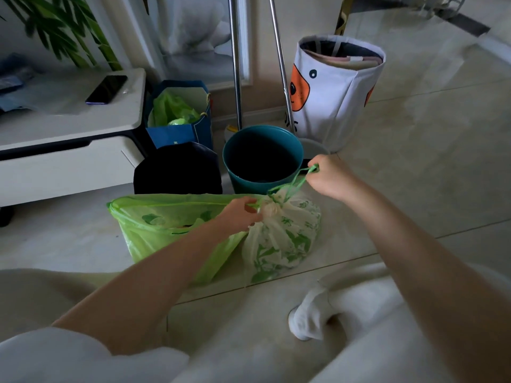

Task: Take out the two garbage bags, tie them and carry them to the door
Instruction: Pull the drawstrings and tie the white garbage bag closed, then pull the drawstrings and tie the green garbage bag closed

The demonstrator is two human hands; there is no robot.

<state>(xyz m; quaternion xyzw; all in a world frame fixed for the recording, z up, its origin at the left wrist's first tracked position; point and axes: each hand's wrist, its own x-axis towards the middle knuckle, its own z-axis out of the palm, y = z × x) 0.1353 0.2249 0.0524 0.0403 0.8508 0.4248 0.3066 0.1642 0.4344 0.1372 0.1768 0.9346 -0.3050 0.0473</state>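
My left arm reaches forward and slightly right from the lower left, bare below a white sleeve. My left hand point(241, 217) is curled at the gathered neck of the pale garbage bag point(282, 239), fingers pinching the green drawstring point(297, 181) where it leaves the bunched plastic. My right arm comes in from the lower right and stretches further out; my right hand point(330, 176) is closed round the far loop of the same drawstring, which runs taut between my two hands.

To the left, the white cabinet point(69, 150) stands with its rounded corner just beside a blue paper bag point(179, 125) and a dark bin point(177, 168). Bare tiled floor point(431, 150) lies open at far left in front of the cabinet and widely to the right. Straight ahead the teal bin point(262, 158) stands without a liner, just behind the bags, with two metal poles point(236, 64) and a white fabric basket point(337, 89) behind it.

The green garbage bag point(166, 225) sits on the floor to the left, its mouth wide open and its drawstring hem stretched flat, partly hidden by my left forearm. The pale bag touches it on the right; it is translucent white with green printed shapes, rounded and full, its neck cinched shut. My white-socked foot point(309, 319) rests on the floor in front of it.
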